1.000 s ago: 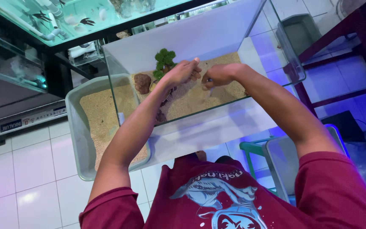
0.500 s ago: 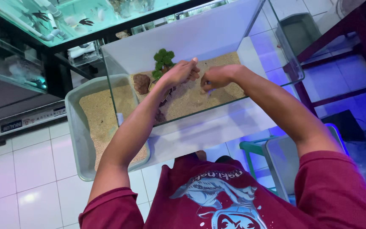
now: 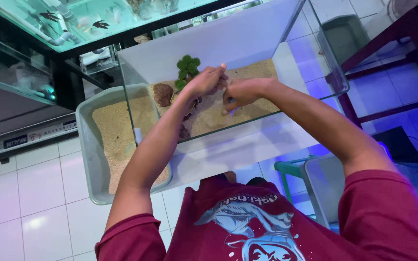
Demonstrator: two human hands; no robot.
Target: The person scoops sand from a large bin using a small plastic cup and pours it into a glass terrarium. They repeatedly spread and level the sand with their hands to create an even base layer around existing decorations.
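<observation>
Both hands inside glass tank (image 3: 315, 58), working over sand bed (image 3: 247, 104). Left hand (image 3: 206, 81) just beside right hand (image 3: 240, 92), near tank middle, knuckles almost touching. Left fingers (image 3: 221, 72) curled together in loose fist; whether clamped on anything, cannot tell. Right fingers (image 3: 229, 104) bent down, tips at sand surface; contents hidden, cannot tell.

Green plant (image 3: 187, 70) just behind left hand, toward back wall. Brown rock (image 3: 162, 94) left of plant, on sand near tank's left pane. Darker bits of stone or wood (image 3: 189, 108) under left wrist, partly hidden.

Grey tray (image 3: 87, 150) of sand outside tank, against its left pane, sitting on white tiled floor (image 3: 20, 193). Stocked aquarium (image 3: 73, 19) with fish top left on dark rack. Second grey tub (image 3: 344, 31) behind tank, top right. Dark red table leg (image 3: 388, 41) at right. Red printed shirt (image 3: 267, 227) at bottom.
</observation>
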